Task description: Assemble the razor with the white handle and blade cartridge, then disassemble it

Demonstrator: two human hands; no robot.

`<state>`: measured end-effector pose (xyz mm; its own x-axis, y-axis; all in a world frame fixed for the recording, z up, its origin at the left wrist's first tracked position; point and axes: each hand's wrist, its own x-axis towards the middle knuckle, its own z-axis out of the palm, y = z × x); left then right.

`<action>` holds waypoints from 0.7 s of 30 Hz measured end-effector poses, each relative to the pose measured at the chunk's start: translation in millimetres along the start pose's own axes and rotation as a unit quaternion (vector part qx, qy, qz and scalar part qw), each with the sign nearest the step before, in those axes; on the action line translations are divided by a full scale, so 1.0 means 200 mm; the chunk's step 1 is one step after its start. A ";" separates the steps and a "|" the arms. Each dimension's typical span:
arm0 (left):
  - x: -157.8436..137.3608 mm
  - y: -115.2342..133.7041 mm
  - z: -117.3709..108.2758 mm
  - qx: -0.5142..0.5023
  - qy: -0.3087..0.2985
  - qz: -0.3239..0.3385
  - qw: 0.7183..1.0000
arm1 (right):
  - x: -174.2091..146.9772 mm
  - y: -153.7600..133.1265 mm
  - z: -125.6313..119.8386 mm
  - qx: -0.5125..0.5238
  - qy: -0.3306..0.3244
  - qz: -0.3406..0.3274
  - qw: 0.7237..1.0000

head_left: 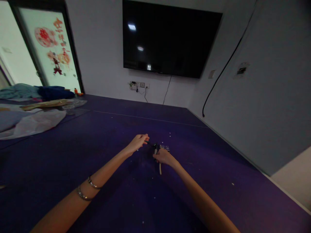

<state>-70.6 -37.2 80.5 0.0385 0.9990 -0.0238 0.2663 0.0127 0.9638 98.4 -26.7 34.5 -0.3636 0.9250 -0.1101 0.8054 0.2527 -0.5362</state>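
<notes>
My left hand (139, 141) is closed, its fingertips pinched on a thin dark piece (147, 141) that points toward my right hand. My right hand (164, 156) is wrapped around a small object with a dark upper part (155, 146) and pale, handle-like strips (160, 169), one of them sticking out below the fingers. Its exact kind is too small and dark to make out. Just beyond my right knuckles lies a small, partly shiny item (165, 148) with light markings, partly covered by the hand. Both hands are low over the purple floor surface (116, 181), a short gap between them.
Small white bits (170, 134) are scattered over the surface. Crumpled white plastic sheeting (43, 123) and folded dark blue cloth (54, 93) lie at the left. A television (170, 38) hangs on the far wall; a black cable (224, 66) dangles along the right wall.
</notes>
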 end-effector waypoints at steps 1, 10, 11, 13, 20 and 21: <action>-0.01 0.00 0.00 0.004 -0.002 -0.002 1.000 | 0.01 0.00 0.00 0.002 -0.013 0.004 1.000; -0.04 0.01 0.01 0.020 -0.012 0.015 1.000 | 0.02 -0.01 -0.02 0.000 -0.054 0.012 0.998; -0.04 0.01 0.01 0.019 -0.011 0.016 1.000 | 0.01 -0.01 -0.04 0.000 -0.050 0.007 0.999; -0.03 0.00 0.01 0.021 -0.010 0.022 0.999 | 0.01 0.00 -0.08 -0.001 -0.033 -0.002 0.999; 0.06 -0.11 -0.05 0.174 -0.002 0.158 0.972 | 0.04 0.27 -0.26 0.003 0.109 -0.145 0.983; 0.09 -0.14 -0.06 0.201 0.006 0.170 0.965 | 0.05 0.33 -0.26 0.014 0.119 -0.162 0.979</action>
<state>-88.2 -19.7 56.8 0.1782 0.9431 0.2809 0.5924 -0.3307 0.7346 172.0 13.9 42.4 -0.4763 0.8382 0.2658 0.6513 0.5394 -0.5337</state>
